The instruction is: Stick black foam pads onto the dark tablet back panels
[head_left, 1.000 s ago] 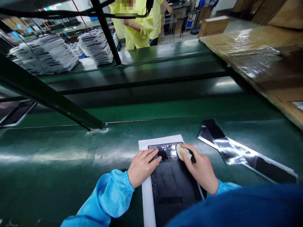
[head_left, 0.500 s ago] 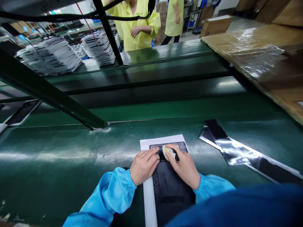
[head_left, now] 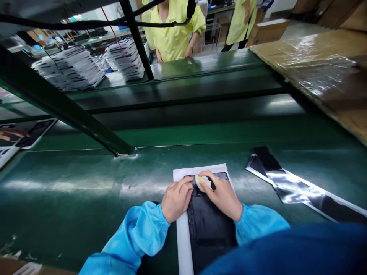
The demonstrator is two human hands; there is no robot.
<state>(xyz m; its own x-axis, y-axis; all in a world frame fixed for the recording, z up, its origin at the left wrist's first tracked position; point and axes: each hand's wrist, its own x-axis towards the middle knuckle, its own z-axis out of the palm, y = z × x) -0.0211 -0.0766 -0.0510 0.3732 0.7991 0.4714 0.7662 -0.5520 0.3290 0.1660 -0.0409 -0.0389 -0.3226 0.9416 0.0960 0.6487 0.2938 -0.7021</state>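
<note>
A black tablet housing [head_left: 212, 225] lies on a white sheet [head_left: 183, 244] in front of me, its top strip showing small fittings. My right hand [head_left: 222, 196] pinches a white, yellowish pad [head_left: 204, 183] between thumb and fingers, against the top part of the housing. Just beside it, my left hand [head_left: 177, 198] has its fingers bent and close together, with the fingertips on the housing's upper left edge. The left thumb is hidden. My blue sleeve covers the housing's lower right corner.
Black-and-white strips with a shiny film [head_left: 289, 187] lie to the right on the green bench [head_left: 86, 217]. A slanted metal post [head_left: 94, 130] rises at left. Plastic-wrapped cardboard [head_left: 318, 72] juts in at right. Across the bench stand people in yellow; another person's hand [head_left: 13, 133] shows far left.
The view has shifted slightly, so the scene sits farther right. The pad has moved a little left over the housing, nearer my left fingertips. Another person's hand has appeared at far left.
</note>
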